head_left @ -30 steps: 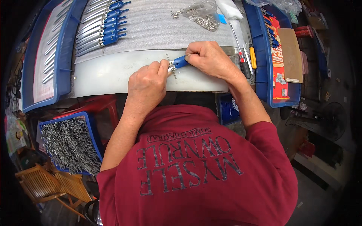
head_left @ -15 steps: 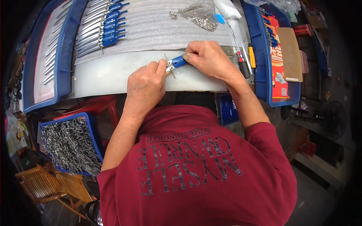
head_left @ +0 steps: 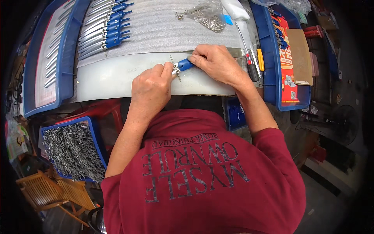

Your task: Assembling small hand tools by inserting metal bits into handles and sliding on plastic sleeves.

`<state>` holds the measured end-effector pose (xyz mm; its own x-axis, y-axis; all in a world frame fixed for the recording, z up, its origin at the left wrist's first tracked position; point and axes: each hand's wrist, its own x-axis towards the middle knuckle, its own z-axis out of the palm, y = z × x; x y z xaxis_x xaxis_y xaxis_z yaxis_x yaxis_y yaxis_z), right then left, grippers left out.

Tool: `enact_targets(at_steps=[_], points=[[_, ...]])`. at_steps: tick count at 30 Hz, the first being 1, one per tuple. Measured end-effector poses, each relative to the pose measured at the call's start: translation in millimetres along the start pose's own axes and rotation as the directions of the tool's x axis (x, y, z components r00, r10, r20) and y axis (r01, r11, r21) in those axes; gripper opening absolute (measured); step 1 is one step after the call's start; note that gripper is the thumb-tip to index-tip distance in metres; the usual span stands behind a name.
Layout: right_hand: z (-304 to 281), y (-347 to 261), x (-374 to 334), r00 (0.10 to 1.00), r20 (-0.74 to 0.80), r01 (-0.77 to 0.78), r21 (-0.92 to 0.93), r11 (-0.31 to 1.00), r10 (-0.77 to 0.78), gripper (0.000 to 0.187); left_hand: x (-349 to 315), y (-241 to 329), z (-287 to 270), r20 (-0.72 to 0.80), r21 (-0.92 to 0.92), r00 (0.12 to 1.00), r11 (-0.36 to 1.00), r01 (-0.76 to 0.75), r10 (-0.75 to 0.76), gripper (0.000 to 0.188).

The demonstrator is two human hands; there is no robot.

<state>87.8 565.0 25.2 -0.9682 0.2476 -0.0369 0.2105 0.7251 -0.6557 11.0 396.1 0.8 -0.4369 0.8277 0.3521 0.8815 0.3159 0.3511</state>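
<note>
Between my hands, above the bench's front, is a blue-ended metal piece (head_left: 184,64) with a thin silver pin (head_left: 171,59) standing crosswise through its bright bracket. My left hand (head_left: 151,85) is closed round the silver part, whose far end my fingers hide. On the other side, my right hand (head_left: 219,64) pinches the blue end between thumb and fingers. Several similar pieces (head_left: 113,37), each with a long silver tapered body and blue end, lie in a row at the back left.
Metal parts fill a blue tray (head_left: 59,84) at left and a blue crate (head_left: 102,148) below. A clear bag of small hardware (head_left: 212,19) lies at the back. Screwdrivers, one yellow-handled (head_left: 260,58), lie right of my right hand, beside another blue tray (head_left: 272,91).
My right hand has shifted very slightly, still pinching the blue end. The left hand and the piece look nearly unmoved.
</note>
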Motion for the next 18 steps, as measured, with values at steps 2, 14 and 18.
enact_targets(at_steps=[2, 14, 18], points=[[-1.5, -4.2, 1.0, 0.999, 0.009, -0.032, -0.019, 0.999, 0.032, 0.021, 0.5, -0.5, 0.2, 0.006, 0.000, 1.000, 1.000, 0.003, -0.003, 0.017], [2.4, -1.7, -0.2, 1.000, -0.026, 0.016, -0.006, 1.000, -0.016, 0.020, 0.5, 0.0, -1.4, -0.012, 0.048, 1.000, 0.999, -0.017, 0.017, 0.014], [0.8, -4.9, -1.2, 0.999, -0.039, -0.013, -0.026, 1.000, 0.012, 0.019, -0.6, 0.1, -0.8, -0.003, 0.026, 1.000, 1.000, -0.014, 0.014, 0.016]])
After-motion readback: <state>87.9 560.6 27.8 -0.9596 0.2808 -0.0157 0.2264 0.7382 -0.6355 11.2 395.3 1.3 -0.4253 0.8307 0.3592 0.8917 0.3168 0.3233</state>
